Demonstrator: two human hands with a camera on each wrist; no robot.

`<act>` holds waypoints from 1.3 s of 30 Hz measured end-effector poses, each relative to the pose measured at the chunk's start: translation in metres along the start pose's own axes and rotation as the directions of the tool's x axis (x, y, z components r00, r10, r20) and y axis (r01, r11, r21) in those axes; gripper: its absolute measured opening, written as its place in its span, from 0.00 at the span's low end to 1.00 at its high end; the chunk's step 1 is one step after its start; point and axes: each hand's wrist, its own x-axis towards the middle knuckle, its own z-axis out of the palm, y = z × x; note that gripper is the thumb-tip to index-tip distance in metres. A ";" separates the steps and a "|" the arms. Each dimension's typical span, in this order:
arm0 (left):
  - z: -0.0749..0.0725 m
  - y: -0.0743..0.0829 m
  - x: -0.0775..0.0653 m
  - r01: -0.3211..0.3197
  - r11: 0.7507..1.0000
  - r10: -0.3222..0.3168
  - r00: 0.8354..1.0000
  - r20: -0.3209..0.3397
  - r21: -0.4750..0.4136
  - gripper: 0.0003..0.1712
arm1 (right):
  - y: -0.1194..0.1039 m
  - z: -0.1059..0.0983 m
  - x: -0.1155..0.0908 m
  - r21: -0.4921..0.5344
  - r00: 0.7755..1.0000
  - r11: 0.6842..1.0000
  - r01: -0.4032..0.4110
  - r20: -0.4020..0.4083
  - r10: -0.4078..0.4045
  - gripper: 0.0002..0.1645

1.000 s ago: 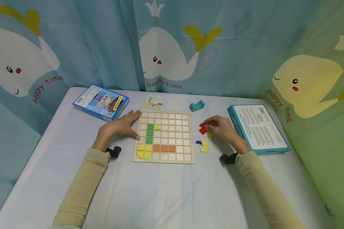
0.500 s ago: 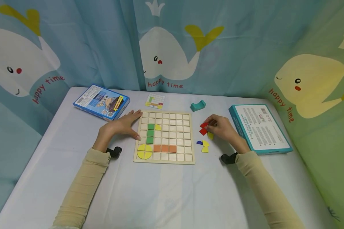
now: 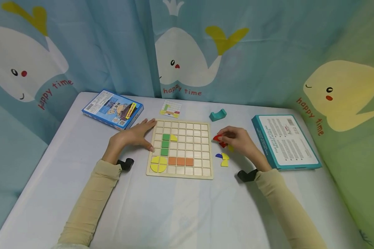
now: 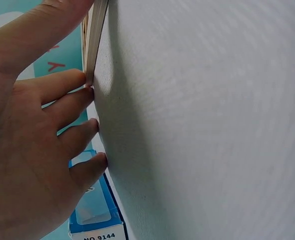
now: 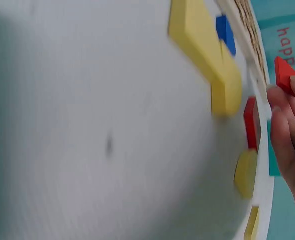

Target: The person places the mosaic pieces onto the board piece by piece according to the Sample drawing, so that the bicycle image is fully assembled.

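1. The right hand [image 3: 237, 138] has its grip pinched on a red piece [image 3: 218, 138], held above the desk [image 3: 180, 214], to the right of the board [image 3: 196, 140].
2. The left hand [image 3: 132, 136] spreads its fingers, touching the board's left edge.
3. Already laid: three green squares [image 3: 165, 144], a yellow quarter [image 3: 173, 138], three orange squares [image 3: 180, 161] and four yellow pieces [image 3: 154, 168] in the near left corner.
4. Waiting off the board: another red piece [image 5: 252, 122], a blue piece [image 3: 219, 155], some loose yellow pieces [image 3: 225, 156].
5. I'd judge it well begun; no red lies in the grid.
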 end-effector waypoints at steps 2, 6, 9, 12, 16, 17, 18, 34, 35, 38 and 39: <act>0.000 0.000 0.000 0.000 1.000 0.000 1.000 -0.001 0.002 0.67 | -0.003 0.003 -0.001 0.030 1.000 1.000 0.001 0.023 -0.002 0.10; 0.000 -0.001 0.001 0.002 1.000 -0.002 1.000 -0.001 0.005 0.67 | -0.009 0.009 -0.002 0.075 0.998 0.997 0.014 0.068 -0.019 0.11; 0.000 0.000 0.001 -0.004 1.000 0.004 1.000 0.002 0.008 0.67 | -0.012 0.013 -0.004 0.095 0.995 0.995 0.020 0.093 -0.028 0.10; -0.001 0.000 0.002 -0.006 1.000 0.006 1.000 0.003 0.012 0.67 | -0.015 0.016 -0.004 0.110 0.993 0.994 0.010 0.117 -0.023 0.10; -0.002 0.001 0.001 -0.003 1.000 0.003 1.000 0.005 0.018 0.67 | -0.020 0.021 -0.005 0.125 0.989 0.992 -0.005 0.150 -0.014 0.09; -0.002 0.001 0.001 -0.002 1.000 0.002 1.000 0.005 0.019 0.67 | -0.021 0.022 -0.005 0.124 0.987 0.992 0.003 0.159 -0.023 0.09; -0.002 0.001 0.001 -0.001 1.000 0.001 1.000 0.005 0.020 0.67 | -0.022 0.023 -0.005 0.123 0.986 0.992 0.008 0.166 -0.028 0.08; 0.001 -0.002 0.003 -0.001 1.000 0.001 1.000 0.004 0.010 0.67 | -0.039 0.041 -0.005 0.040 0.956 0.993 0.110 0.269 -0.117 0.07; 0.001 -0.002 0.003 -0.002 1.000 0.002 1.000 0.003 0.010 0.67 | -0.040 0.041 -0.006 0.037 0.954 0.993 0.115 0.276 -0.121 0.07; 0.001 -0.003 0.004 -0.007 1.000 0.007 1.000 0.002 0.010 0.67 | -0.041 0.042 -0.005 0.026 0.948 0.990 0.142 0.284 -0.143 0.08; 0.001 -0.003 0.004 -0.007 1.000 0.007 1.000 0.001 0.009 0.67 | -0.041 0.042 -0.005 0.022 0.946 0.987 0.157 0.284 -0.157 0.08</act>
